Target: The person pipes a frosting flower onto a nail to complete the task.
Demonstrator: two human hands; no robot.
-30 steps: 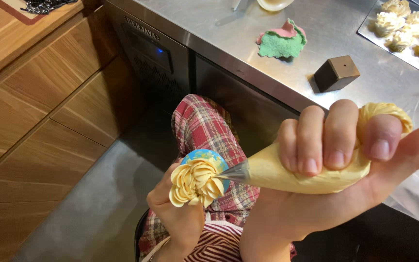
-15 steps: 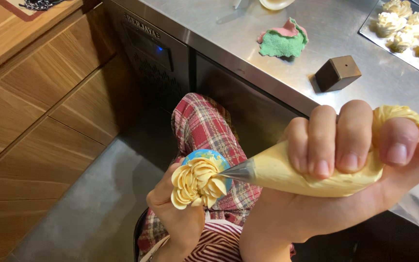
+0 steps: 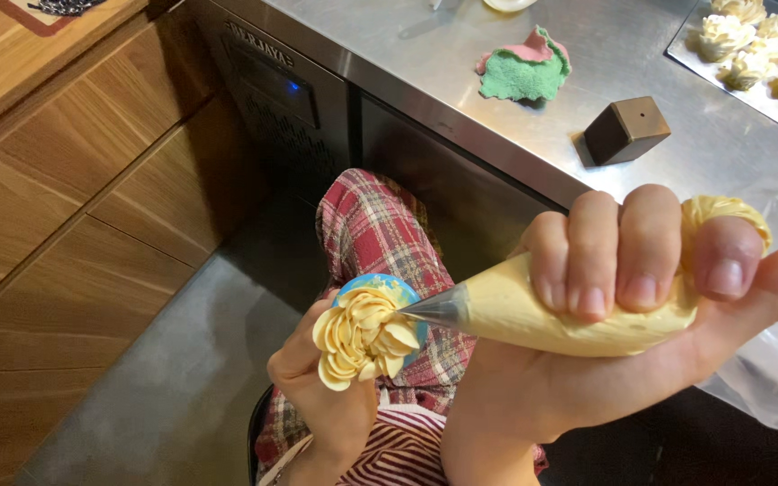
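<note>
Progress: buttercream flower (image 3: 364, 337) mostly built, several ruffled petal rings done, outer ring apparently unfinished | right hand (image 3: 623, 333) fingers clenched on soft pale-yellow piping bag (image 3: 533, 310), metal tip (image 3: 434, 309) touching flower's right edge | left hand (image 3: 321, 387) fingers pinch under blue flower nail (image 3: 380, 286) | finished flowers on tray (image 3: 682, 56), steel tabletop (image 3: 623, 36) well above flower.
</note>
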